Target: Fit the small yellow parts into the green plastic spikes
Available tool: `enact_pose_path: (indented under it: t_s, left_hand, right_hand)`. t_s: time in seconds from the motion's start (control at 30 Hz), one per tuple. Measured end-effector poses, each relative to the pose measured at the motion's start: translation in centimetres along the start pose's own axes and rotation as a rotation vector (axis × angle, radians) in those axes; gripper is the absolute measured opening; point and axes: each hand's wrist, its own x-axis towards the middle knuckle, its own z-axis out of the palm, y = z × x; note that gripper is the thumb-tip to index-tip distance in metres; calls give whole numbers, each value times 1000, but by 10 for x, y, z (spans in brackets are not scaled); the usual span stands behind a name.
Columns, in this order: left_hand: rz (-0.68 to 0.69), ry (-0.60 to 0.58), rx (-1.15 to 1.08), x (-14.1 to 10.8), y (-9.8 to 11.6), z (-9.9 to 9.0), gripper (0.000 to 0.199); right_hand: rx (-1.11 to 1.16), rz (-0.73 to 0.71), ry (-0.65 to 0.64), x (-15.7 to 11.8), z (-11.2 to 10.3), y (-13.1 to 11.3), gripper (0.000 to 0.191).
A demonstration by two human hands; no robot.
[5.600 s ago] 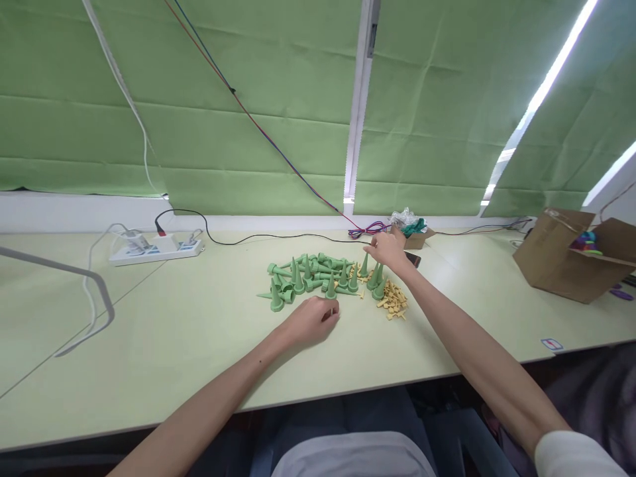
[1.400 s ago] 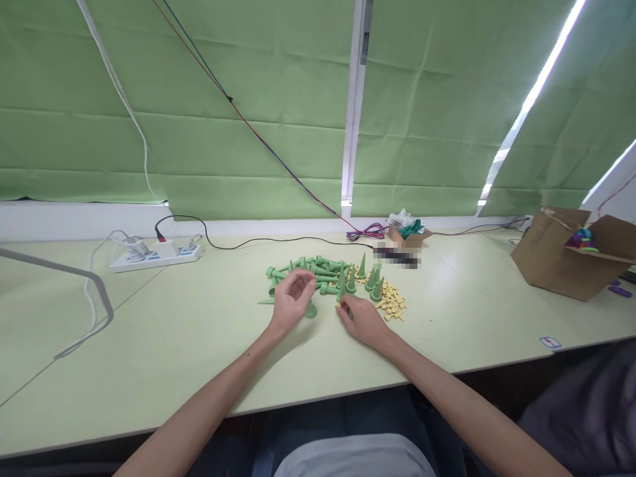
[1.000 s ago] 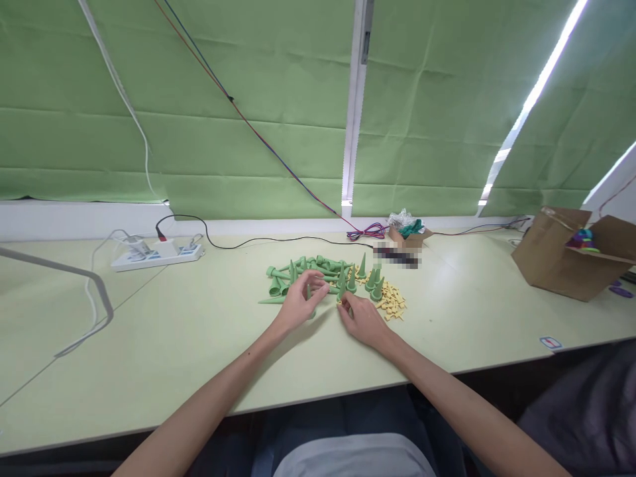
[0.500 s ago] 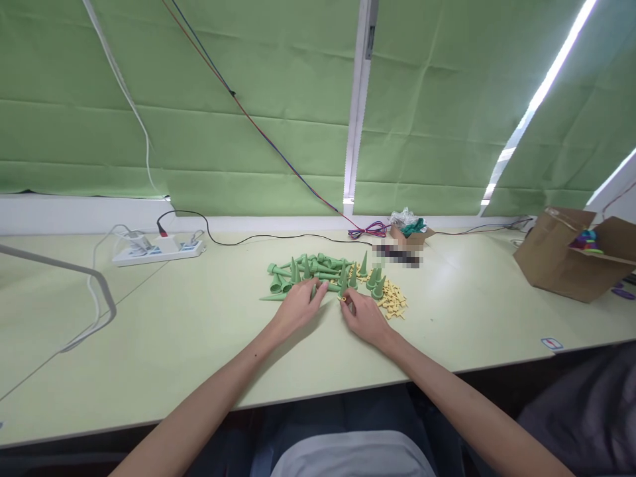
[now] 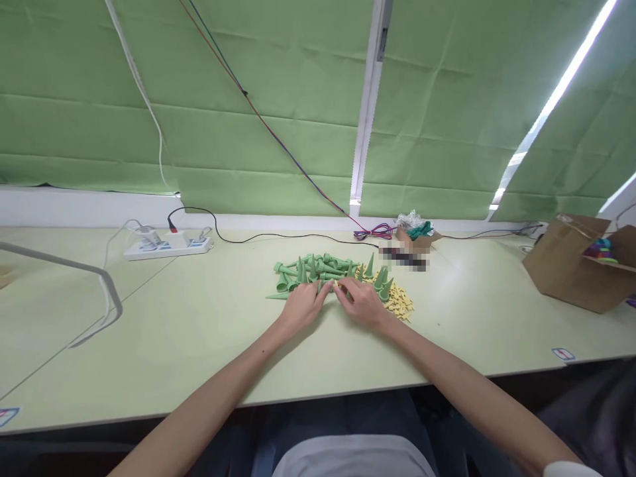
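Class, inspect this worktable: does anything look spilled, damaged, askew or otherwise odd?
One oddity: blocky pixelation obscures the dark, elongated object beside the small brown cardboard box. The green plastic cones, some upright, others lying, and small yellow pieces lie loosely heaped, but no damage shows.

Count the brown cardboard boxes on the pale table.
2: a large open brown cardboard box far right, and a small brown one at the back, right of centre. A tan shape cut off at the left edge is unclear.

Pale surface (image 5: pixel 223 344): bore green cones (image 5: pixel 328 267), heaped, several upright; yellow pieces (image 5: pixel 398 303), piled beside. Right hand (image 5: pixel 362 305): pinched one yellow piece (image 5: pixel 336 284). Left hand (image 5: pixel 301 307): faced it, just beside. Farther off: white power strip (image 5: pixel 195 247) lay; open carton (image 5: pixel 565 271) stood.
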Motion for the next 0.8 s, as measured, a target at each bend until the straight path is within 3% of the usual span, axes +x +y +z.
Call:
enact_pose_path:
  t_s: [0.13, 0.3, 0.47, 0.8]
  left_hand:
    - [-3, 7, -137, 2, -4, 1, 48]
    - [-16, 13, -223, 3, -10, 6, 34]
    - [-69, -105, -424, 6, -13, 10, 21]
    - [-273, -212, -878, 14, -16, 16, 28]
  right_hand:
    - [31, -6, 88, 0, 13, 2, 13]
    - [129, 153, 97, -11, 16, -1, 11]
    - [131, 261, 105, -12, 11, -1, 11]
    - [187, 284, 106, -8, 8, 1, 15]
